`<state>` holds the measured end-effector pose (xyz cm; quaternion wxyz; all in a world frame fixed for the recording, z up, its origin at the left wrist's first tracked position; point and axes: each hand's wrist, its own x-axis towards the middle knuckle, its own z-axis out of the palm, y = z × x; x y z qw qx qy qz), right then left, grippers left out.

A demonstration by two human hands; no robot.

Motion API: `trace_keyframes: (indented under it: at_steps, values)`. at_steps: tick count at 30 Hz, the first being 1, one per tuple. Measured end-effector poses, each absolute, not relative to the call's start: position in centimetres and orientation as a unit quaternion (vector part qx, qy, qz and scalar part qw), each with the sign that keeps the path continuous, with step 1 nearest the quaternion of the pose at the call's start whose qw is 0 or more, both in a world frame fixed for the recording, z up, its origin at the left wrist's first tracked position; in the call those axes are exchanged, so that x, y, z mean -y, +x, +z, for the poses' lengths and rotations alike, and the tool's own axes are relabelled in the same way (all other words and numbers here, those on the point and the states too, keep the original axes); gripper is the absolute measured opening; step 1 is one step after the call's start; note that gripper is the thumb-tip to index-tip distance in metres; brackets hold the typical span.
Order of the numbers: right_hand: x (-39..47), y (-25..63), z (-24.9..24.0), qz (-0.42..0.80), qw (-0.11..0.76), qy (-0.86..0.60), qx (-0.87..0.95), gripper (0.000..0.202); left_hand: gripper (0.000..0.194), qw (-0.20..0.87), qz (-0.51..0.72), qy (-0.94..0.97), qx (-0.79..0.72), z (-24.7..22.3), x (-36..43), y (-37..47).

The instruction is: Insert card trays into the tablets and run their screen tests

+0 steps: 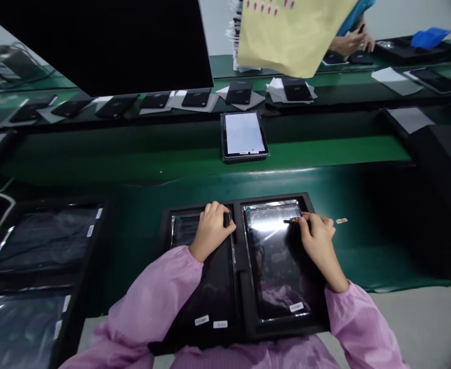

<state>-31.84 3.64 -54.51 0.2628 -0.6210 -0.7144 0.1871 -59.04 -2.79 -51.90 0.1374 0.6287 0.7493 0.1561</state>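
A black foam tray (243, 287) holds two dark tablets side by side in front of me. Over the upper right corner of the left tablet (210, 297) is my left hand (212, 226), its fingers bent around a small black object (226, 219). My right hand (318, 231) pinches a small dark strip with red and yellow marks (294, 220) above the upper right part of the right tablet (277, 266), which is in shiny clear film. A small pink and yellow label (341, 221) lies on the green mat, right of my right hand.
Beyond the tray sits a lit tablet (244, 134). More trayed tablets (48, 238) are at the left. A black screen (106, 46) and a yellow sheet (287, 36) hang above. Across the bench, a person's hands (350, 43) work. A black box (441, 195) stands at right.
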Motion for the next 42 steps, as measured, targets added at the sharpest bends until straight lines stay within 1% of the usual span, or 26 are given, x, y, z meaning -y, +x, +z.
trace_keyframes:
  at_steps: [4, 9, 13, 21, 25, 29, 33, 35, 37, 40, 42]
  values:
    - [-4.4, -31.7, -55.0, 0.193, 0.269, -0.632, 0.701, 0.039, 0.012, 0.146, 0.156, 0.627, -0.749, -52.2, 2.7, -59.1]
    - [-4.2, -31.4, -54.6, 0.196, 0.284, -0.631, 0.694, 0.040, 0.017, 0.137, 0.163, 0.636, -0.742, -52.3, 2.9, -59.5]
    - [-3.0, -30.4, -53.8, 0.200, 0.295, -0.619, 0.700, 0.037, 0.020, 0.130, 0.170, 0.641, -0.737, -52.3, 3.1, -59.5]
    - [0.3, -28.0, -51.9, 0.174, 0.327, -0.594, 0.714, 0.028, 0.017, 0.119, 0.186, 0.635, -0.740, -52.1, 3.1, -59.2]
    - [1.5, -28.5, -51.5, 0.145, 0.338, -0.555, 0.746, 0.022, 0.017, 0.114, 0.189, 0.636, -0.740, -52.1, 3.2, -59.0]
    - [2.4, -29.3, -51.7, 0.130, 0.321, -0.499, 0.794, 0.017, 0.018, 0.114, 0.192, 0.633, -0.741, -52.0, 3.2, -59.0]
    - [2.9, -28.6, -52.0, 0.122, 0.302, -0.426, 0.844, 0.012, 0.024, 0.119, 0.198, 0.640, -0.733, -50.7, 4.8, -59.6]
    - [3.3, -27.8, -52.1, 0.122, 0.279, -0.358, 0.883, 0.013, 0.027, 0.095, 0.205, 0.652, -0.724, -49.6, 6.8, -60.4]
    - [3.9, -27.5, -52.2, 0.116, 0.248, -0.297, 0.915, 0.015, 0.027, 0.040, 0.200, 0.661, -0.722, -48.7, 9.5, -61.4]
    - [4.7, -28.9, -52.4, 0.108, 0.214, -0.252, 0.938, 0.012, 0.027, -0.054, 0.164, 0.630, -0.757, -48.4, 14.1, -62.4]
    - [4.9, -30.6, -52.6, 0.106, 0.198, -0.221, 0.949, 0.012, 0.027, -0.093, 0.141, 0.585, -0.793, -48.9, 16.8, -62.3]
